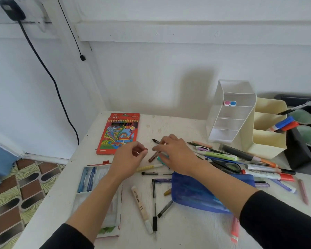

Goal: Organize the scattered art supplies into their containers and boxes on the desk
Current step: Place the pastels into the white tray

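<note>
Desk (178, 230): white, strewn with pens; clock directions are taken from its middle.
Cream organizer (269, 141): 3 o'clock, stepped compartments. Blue and red markers (285, 124) lean in the middle one. A brush (294, 107) slants out farther back; which compartment, cannot tell.
White rack (230, 112): 2 o'clock, touching the organizer; a pink-and-blue piece (229, 103) on its top shelf.
Blue pouch (196, 193): 5 o'clock, flat, under the right forearm.
Open case (95, 186): 8 o'clock, blue pens (92, 178) in it.
Pencil box (118, 133): 11 o'clock, red, flat.
Loose pens (241, 159): heaped at 3 o'clock, between rack and pouch.
Right hand (176, 155): fingers bent over a brown pen (153, 157); firm grip or not, cannot tell.
Left hand (128, 157): curled narrow, thumb to forefinger, nothing seen in it.
</note>
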